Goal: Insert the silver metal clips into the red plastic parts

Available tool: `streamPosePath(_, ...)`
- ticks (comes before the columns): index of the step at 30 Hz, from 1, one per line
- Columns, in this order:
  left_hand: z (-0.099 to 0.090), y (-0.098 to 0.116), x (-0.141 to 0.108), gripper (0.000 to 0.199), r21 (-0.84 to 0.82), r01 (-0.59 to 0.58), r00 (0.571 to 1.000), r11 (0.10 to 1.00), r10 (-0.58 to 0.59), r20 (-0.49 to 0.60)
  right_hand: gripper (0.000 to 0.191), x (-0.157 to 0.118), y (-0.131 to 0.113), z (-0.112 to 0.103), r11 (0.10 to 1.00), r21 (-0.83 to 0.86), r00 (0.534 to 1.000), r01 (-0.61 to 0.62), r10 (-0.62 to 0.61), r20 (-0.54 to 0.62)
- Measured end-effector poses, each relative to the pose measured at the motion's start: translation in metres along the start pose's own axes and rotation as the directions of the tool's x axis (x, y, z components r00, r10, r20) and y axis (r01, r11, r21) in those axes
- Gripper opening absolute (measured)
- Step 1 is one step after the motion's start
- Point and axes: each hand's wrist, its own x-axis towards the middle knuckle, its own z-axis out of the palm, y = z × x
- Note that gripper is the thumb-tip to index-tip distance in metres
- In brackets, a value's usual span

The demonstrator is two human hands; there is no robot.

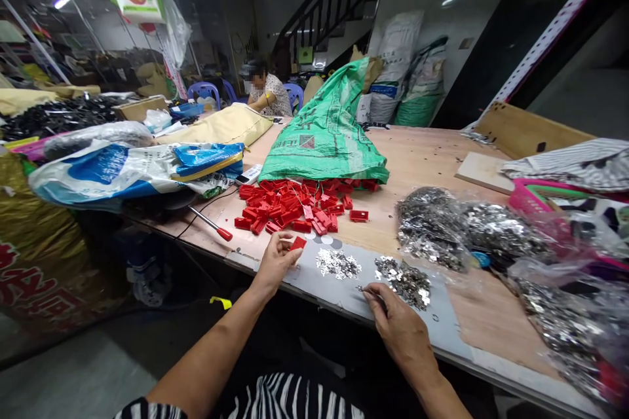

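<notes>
Left of the red heap [275, 201], a blue-and-white sack [111, 175] lies crumpled and slick; nearer the heap a lever [209, 221] juts out, a metal rod with a red grip. In front of the heap, the left hand [272, 266] has thumb and fingers clamped on a red block [297, 243], gripped at one end, likely to leave its flat face free. Behind the heap slumps a green sack [319, 137] of creased woven plastic, mouth toward the person, probably so the hard, oblong blocks spill within reach on the table [422, 157]. Front right of the heap sits a bright pile [338, 264] of flat, shiny bits. Farther right, the right hand [400, 323] is pinched together on what looks like a metal piece [362, 288]. Beyond, still right of the heap, is a dull pile [413, 286], set apart perhaps to avoid mixing, then clear bags [427, 222] of wrinkled film, full of metal parts.
</notes>
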Motion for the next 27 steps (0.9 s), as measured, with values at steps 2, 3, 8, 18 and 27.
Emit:
streamPosePath(2,0.0,0.011,-0.01,0.043,-0.504,0.268,0.957,0.821,-0.165,0.239,0.022,0.0,-0.006,-0.003,0.994,0.098,0.998,-0.052,0.048,0.036)
streamPosePath(3,0.0,0.016,-0.015,0.049,-0.647,0.393,0.912,0.653,-0.189,0.364,0.023,0.0,-0.01,-0.005,0.986,0.151,0.997,-0.067,0.06,0.049)
streamPosePath(8,0.003,0.03,-0.034,0.054,-0.733,0.603,0.793,0.315,-0.139,0.593,0.026,0.001,-0.034,-0.017,0.922,0.371,0.993,-0.108,0.082,0.087)
streamPosePath(18,0.018,0.03,-0.052,0.041,-0.644,0.228,0.937,0.73,0.016,0.35,0.02,-0.003,-0.065,-0.041,0.879,0.47,0.996,-0.077,0.05,0.07)
streamPosePath(27,0.018,0.032,-0.07,0.034,-0.13,-0.38,0.906,0.916,0.397,0.145,0.015,-0.002,-0.08,-0.034,0.912,0.4,0.992,0.094,-0.118,0.036)
